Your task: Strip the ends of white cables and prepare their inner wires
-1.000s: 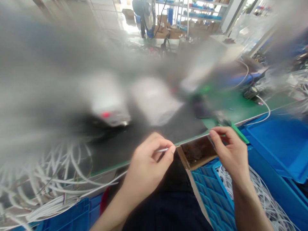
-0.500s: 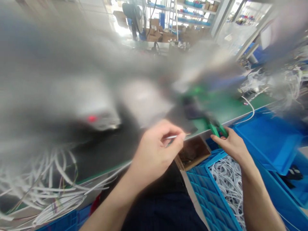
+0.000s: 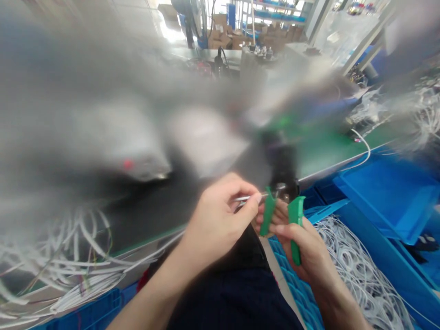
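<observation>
My left hand (image 3: pixel 225 208) is closed in a pinch around a thin white cable (image 3: pixel 242 199), whose end points right past the fingertips. Green-handled pliers (image 3: pixel 296 215) are in my right hand (image 3: pixel 305 247), just right of the cable end. Their two handles stand apart, with my fingers around them. The dark head of the pliers points away from me and is blurred, so I cannot tell their exact type. The cable tip is close to the left handle; whether they touch does not show.
A blue crate (image 3: pixel 360 270) full of coiled white cables stands at the lower right, with a blue lid-like tray (image 3: pixel 388 197) above it. Loose white cables (image 3: pixel 82 256) lie along the bench edge at left. A blurred grey machine (image 3: pixel 137 146) with a red spot sits on the bench.
My right hand has moved left and toward me with the pliers, lifting them off the bench edge to beside the cable end. My left hand keeps its pinch nearly in place.
</observation>
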